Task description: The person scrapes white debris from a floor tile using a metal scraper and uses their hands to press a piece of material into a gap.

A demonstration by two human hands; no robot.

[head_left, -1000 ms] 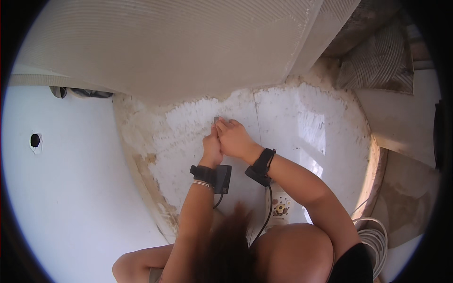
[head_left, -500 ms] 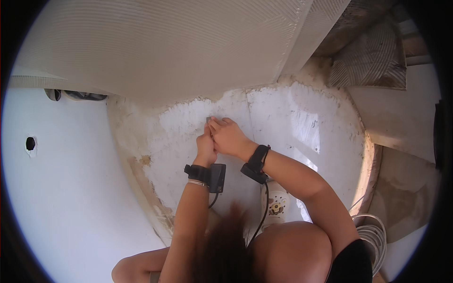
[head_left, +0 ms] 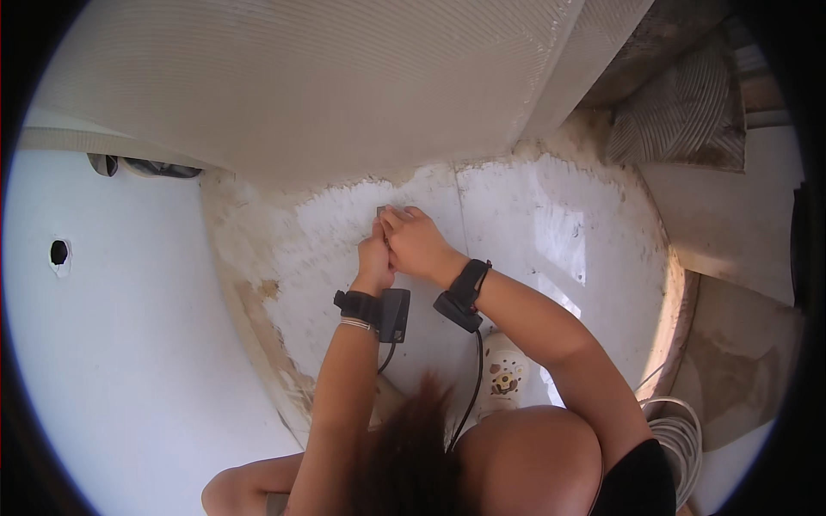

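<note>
My left hand [head_left: 373, 261] and my right hand [head_left: 418, 244] are pressed together over the floor, fingers closed. A small grey flat-looking piece [head_left: 381, 211] shows at their fingertips; most of it is hidden, so its kind is unclear. Beneath them lies the pale floor [head_left: 344, 232], smeared with whitish and brown residue along its far edge. Each wrist carries a black strap with a dark box and a cable.
Ahead rises a wall [head_left: 327, 95] covered with combed grey-beige mortar. At left stands a smooth white wall [head_left: 129, 344] with a dark hole [head_left: 59, 252]. A speckled light shoe [head_left: 502, 371] rests near my knee. Coiled pale hose [head_left: 680, 447] lies at lower right.
The view has shifted slightly. My hands stay together at nearly the same spot on the floor, with the grey piece still at the fingertips.
</note>
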